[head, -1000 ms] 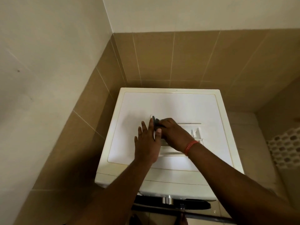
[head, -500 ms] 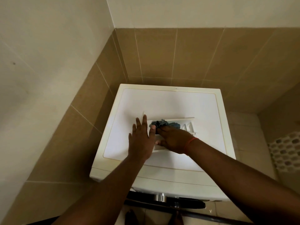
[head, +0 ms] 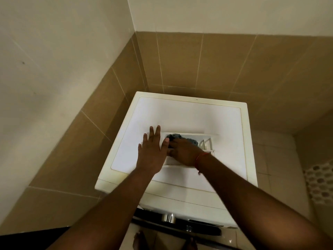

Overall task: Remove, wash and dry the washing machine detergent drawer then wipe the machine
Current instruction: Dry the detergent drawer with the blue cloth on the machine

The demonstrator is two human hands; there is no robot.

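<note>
From my head camera, my left hand point(head: 152, 152) lies flat with fingers spread and straight, palm down on the top of the one washing machine point(head: 183, 114), its thumb side against the left end of the single white detergent drawer point(head: 207, 141). That drawer lies on the machine's top, near the middle. My right hand point(head: 185, 152) reaches into the drawer, fingers curled onto one grey-blue cloth point(head: 182, 137) bunched in the far compartment. A red thread point(head: 200, 159) circles my right wrist. Brown wall tiles point(head: 180, 60) surround the corner, and my two bare feet point(head: 138, 240) show below.
</note>
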